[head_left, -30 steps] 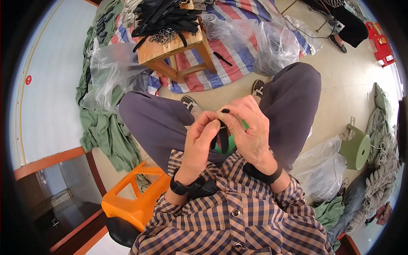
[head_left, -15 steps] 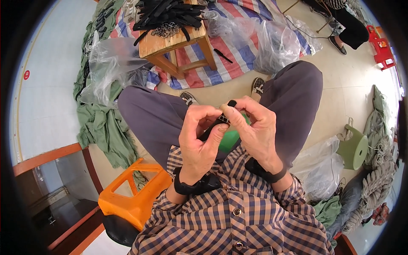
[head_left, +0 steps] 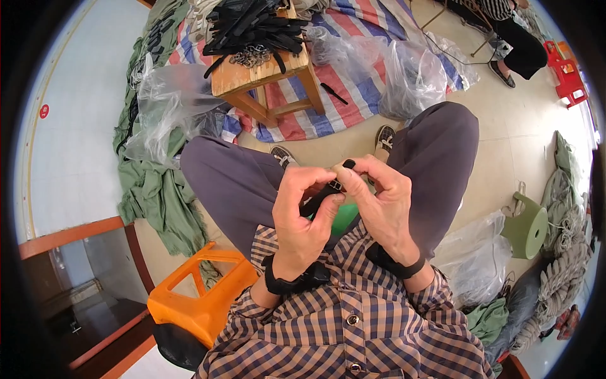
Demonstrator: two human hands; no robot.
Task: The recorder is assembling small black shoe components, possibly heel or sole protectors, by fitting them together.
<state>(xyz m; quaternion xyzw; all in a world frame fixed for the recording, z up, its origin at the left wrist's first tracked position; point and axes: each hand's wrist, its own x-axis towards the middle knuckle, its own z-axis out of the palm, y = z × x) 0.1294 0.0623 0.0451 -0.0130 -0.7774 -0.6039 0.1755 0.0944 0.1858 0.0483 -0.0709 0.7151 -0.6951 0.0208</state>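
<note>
My left hand (head_left: pixel 298 222) is closed around a black strap (head_left: pixel 318 201), thumb and fingers pressed on it in front of my lap. At the strap's upper part sits a small silver metal buckle (head_left: pixel 336 186), partly hidden by fingertips. My right hand (head_left: pixel 386 205) pinches the strap beside the buckle, where a short black end (head_left: pixel 348 163) sticks up past the thumb. Beyond my knees, a wooden stool (head_left: pixel 252 79) bears a heap of black straps (head_left: pixel 255 28) and a small pile of metal buckles (head_left: pixel 251 55).
An orange plastic stool (head_left: pixel 189 294) stands at my left. Clear plastic bags (head_left: pixel 413 76) lie on a striped sheet (head_left: pixel 344 117) with one loose black strap (head_left: pixel 334 93). On the right are a green stool (head_left: pixel 529 230) and rope bundles (head_left: pixel 555 284). Another person's leg (head_left: pixel 527 54) shows far right.
Both hands keep their hold on the strap and buckle. Less of the black end shows above my right thumb. The whole view has shifted slightly.
</note>
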